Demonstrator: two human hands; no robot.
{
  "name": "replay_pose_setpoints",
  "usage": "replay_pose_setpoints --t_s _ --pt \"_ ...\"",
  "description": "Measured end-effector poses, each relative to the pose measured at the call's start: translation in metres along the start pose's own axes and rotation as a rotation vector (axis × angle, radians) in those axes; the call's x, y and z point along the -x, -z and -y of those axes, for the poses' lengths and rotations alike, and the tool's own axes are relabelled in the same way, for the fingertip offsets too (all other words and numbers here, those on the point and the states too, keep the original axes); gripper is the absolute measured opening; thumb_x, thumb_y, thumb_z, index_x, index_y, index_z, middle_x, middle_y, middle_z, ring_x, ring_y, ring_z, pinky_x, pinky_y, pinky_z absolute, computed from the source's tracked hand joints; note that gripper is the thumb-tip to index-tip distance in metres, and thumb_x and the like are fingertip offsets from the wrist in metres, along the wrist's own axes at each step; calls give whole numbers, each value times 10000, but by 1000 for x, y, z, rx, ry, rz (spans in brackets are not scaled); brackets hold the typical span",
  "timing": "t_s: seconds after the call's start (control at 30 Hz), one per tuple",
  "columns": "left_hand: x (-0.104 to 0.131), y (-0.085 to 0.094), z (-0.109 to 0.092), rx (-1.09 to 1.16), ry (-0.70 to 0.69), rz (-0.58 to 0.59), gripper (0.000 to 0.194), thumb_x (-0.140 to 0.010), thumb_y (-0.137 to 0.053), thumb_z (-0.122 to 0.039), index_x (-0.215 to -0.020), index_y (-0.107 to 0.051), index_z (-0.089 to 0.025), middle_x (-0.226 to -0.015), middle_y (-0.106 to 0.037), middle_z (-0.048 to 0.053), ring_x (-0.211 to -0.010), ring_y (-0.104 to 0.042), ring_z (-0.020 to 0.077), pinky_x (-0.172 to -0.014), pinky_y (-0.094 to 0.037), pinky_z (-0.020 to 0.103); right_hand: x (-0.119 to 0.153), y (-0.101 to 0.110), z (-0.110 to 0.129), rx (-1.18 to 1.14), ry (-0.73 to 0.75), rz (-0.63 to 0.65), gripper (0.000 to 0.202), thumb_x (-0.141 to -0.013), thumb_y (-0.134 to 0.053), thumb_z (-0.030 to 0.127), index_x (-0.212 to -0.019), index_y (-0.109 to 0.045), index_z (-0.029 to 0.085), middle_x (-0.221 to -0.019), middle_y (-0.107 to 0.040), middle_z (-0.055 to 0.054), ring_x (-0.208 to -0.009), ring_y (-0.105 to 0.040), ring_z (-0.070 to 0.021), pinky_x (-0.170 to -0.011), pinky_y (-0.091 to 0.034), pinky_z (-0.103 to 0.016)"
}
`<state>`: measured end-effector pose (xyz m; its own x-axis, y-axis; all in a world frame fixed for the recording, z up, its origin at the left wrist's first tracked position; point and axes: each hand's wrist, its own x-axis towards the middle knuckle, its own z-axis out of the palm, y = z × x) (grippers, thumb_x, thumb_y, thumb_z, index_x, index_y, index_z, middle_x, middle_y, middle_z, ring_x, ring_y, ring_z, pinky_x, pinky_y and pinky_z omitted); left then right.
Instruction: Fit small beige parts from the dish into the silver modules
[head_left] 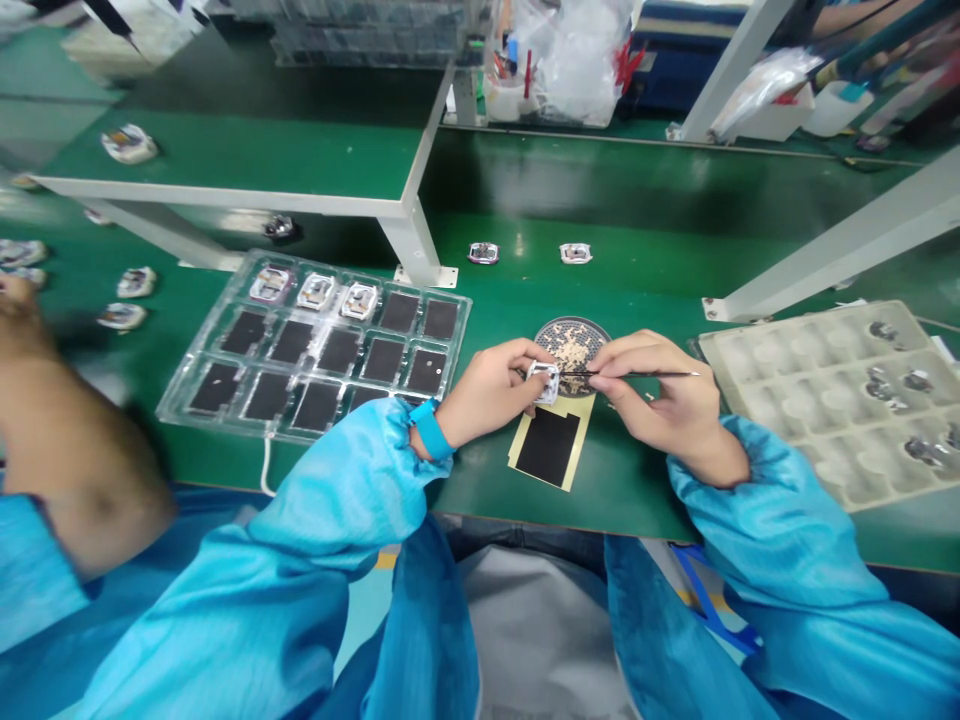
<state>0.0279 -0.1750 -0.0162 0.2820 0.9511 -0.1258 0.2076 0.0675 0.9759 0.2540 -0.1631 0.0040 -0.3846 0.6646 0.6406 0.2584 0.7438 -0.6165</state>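
Note:
My left hand (493,392) pinches a small white frame-shaped part (544,383) at the near left side of a round dark dish (574,340) that holds many tiny beige pieces. From the right, my right hand (660,385) grips a thin dark pointed tool (645,374) between thumb and fingers, its tip at the white part. Just below the dish lies a black rectangle on a yellowish sheet (546,446). To the left, a clear compartment tray (319,350) has three similar white parts in its back row and black squares in other compartments.
A beige tray (817,400) with metallic parts lies at right. Two white parts (484,253) (575,253) sit behind the dish. A raised shelf (285,130) stands at back left, and a slanted post (832,235) at right. Another person's arm (75,430) is at far left.

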Motion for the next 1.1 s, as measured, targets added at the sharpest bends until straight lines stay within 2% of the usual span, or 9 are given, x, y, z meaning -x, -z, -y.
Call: replay_pose_setpoints --t_s 0.3,0.57,0.73,0.87,1.0,1.03,1.1 --pt "0 0 1 8 -2 -7 182 -881 -685 -228 -1053 -664 -171 -887 -743 42 -561 -695 118 -506 -558 207 1 -2 -1 8 0 22 214 -817 -778 151 -964 -694 283 -923 -773 -39 -854 -729 -241 -777 -603 -442" --pt "0 0 0 76 -36 12 278 -845 -669 -142 -1123 -673 -162 -968 -740 63 -654 -681 115 -555 -542 206 1 1 0 -114 -54 -66 252 -789 -806 144 -971 -681 264 -885 -750 -51 -837 -726 -246 -761 -618 -443" --pt "2 0 -1 56 -68 10 308 -826 -678 -126 -1132 -681 -161 -958 -736 58 -642 -655 102 -576 -535 207 3 -2 -2 -94 -113 -40 223 -810 -810 188 -966 -670 266 -887 -746 -46 -853 -724 -238 -785 -620 -434" --pt "0 0 -3 58 -74 -14 290 -820 -685 -123 -1109 -691 -155 -952 -741 62 -646 -654 102 -593 -549 214 1 2 -1 -188 -202 -12 145 -856 -785 250 -944 -670 260 -892 -750 -40 -865 -728 -228 -817 -618 -428" --pt "-3 3 -6 205 -13 25 293 -807 -701 -131 -1099 -683 -143 -957 -734 73 -712 -691 137 -592 -585 239 -6 15 2 -358 -303 208 91 -885 -763 238 -919 -679 241 -901 -759 -40 -869 -737 -214 -801 -621 -402" --pt "-3 3 -7 243 6 49 304 -800 -707 -127 -1103 -680 -140 -950 -733 74 -727 -698 146 -592 -591 245 -7 16 3 -400 -304 220 88 -889 -758 226 -924 -678 241 -899 -761 -39 -864 -738 -211 -790 -624 -397" --pt "-2 4 -9 302 36 94 319 -790 -722 -122 -1106 -678 -132 -919 -731 73 -745 -706 158 -592 -597 250 -8 16 5 -450 -278 111 101 -889 -758 223 -933 -672 253 -894 -764 -32 -850 -740 -208 -772 -631 -397"
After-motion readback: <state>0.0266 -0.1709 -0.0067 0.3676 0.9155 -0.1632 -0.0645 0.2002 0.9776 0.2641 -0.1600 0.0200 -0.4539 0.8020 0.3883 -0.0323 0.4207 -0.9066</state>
